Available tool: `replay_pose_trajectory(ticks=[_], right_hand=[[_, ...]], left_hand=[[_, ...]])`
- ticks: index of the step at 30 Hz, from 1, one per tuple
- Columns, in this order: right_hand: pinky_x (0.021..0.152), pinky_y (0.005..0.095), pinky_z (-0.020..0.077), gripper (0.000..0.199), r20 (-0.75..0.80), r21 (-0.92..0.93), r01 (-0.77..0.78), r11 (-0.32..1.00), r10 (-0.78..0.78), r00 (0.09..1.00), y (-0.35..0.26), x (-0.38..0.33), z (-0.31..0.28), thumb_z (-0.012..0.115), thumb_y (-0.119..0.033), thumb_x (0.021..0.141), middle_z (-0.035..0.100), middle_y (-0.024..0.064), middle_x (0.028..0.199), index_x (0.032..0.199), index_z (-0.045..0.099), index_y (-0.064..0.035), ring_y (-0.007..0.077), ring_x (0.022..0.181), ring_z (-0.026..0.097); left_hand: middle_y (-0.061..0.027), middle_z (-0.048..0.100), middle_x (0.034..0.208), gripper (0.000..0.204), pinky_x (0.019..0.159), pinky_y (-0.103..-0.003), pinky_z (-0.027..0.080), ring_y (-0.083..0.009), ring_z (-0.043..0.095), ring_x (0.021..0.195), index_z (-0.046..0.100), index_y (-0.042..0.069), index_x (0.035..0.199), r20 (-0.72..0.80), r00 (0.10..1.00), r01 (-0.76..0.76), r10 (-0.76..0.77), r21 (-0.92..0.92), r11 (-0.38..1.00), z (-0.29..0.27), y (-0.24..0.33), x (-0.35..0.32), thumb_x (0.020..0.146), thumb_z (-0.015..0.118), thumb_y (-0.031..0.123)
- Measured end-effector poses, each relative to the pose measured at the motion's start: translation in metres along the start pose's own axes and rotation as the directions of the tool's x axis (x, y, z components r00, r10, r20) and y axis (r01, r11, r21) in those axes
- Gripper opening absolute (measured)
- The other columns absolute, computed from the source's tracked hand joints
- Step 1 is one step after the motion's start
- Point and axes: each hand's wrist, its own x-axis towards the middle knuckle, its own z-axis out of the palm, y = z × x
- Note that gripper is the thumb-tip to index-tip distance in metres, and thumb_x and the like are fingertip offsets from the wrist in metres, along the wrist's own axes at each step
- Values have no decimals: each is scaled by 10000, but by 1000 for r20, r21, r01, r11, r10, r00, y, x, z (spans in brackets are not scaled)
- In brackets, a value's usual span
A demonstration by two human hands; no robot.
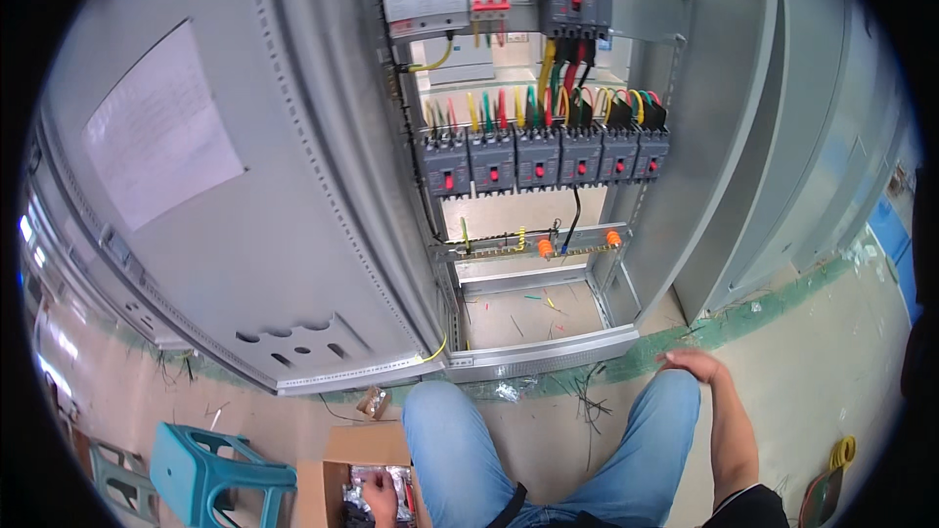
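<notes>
Left hand: yours (380, 501) dips into the cardboard box (364, 445), fingers pointing away from you; I cannot tell whether they grip anything.
Bagged parts: the clear bags (399, 477) lie inside the box walls, around your fingers.
Right hand: yours (693, 364) drapes over your right knee (673, 401), wrist bent, fingers loosely spread, empty.
Box: on the floor (548, 420), beside your left knee (440, 411).
Stool: teal (186, 474), left of the box.
Cabinet: open frame (538, 360) ahead, beyond your knees.

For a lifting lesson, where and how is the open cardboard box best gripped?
Probably pinch the cardboard box by its left panel, from above: the open top exposes that edge, while the left leg crowds its right side and the left hand is inside.
</notes>
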Motion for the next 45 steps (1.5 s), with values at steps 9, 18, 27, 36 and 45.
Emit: replay_pose_trajectory(ticks=[9,18,27,36,45], right_hand=[[743,397,592,450,-176,612,28,791,101,979,76,4,46,593,-467,1031,745,106,899,1008,706,-32,232,766,704],[820,413,573,588,-178,495,45,868,51,983,22,-65,47,473,-548,1051,735,138,910,1034,704,-8,266,827,696],[1012,437,473,741,-39,472,211,856,-219,975,28,-69,30,265,-577,1089,718,177,1097,1084,688,31,302,1037,639],[965,418,490,720,-127,563,181,806,-132,983,25,-59,39,282,-570,1090,718,190,1088,1043,684,25,304,995,645],[950,484,543,693,-171,514,227,827,-161,972,-18,-33,63,405,-547,1045,738,261,1000,974,706,73,382,948,704]], left_hand=[[-186,726,906,307,701,-429,549,-225,677,763,729,26,1126,163,986,-34,-23,338,941,2,-206,-69,968,704,288],[-177,759,1019,389,862,-494,563,-378,729,983,726,98,1128,108,918,324,-382,354,878,3,-141,-75,868,714,387],[-229,720,983,247,839,-528,560,-426,704,936,702,37,996,27,977,171,-212,497,851,-36,-112,-72,901,694,265],[-116,639,1260,432,1000,-487,532,-344,587,1237,669,118,1172,218,929,-87,-299,915,395,-112,-119,-8,784,809,243],[-94,625,1243,376,953,-487,506,-318,576,1230,588,139,1260,241,901,-188,-361,966,176,-121,-154,-22,921,687,267]])
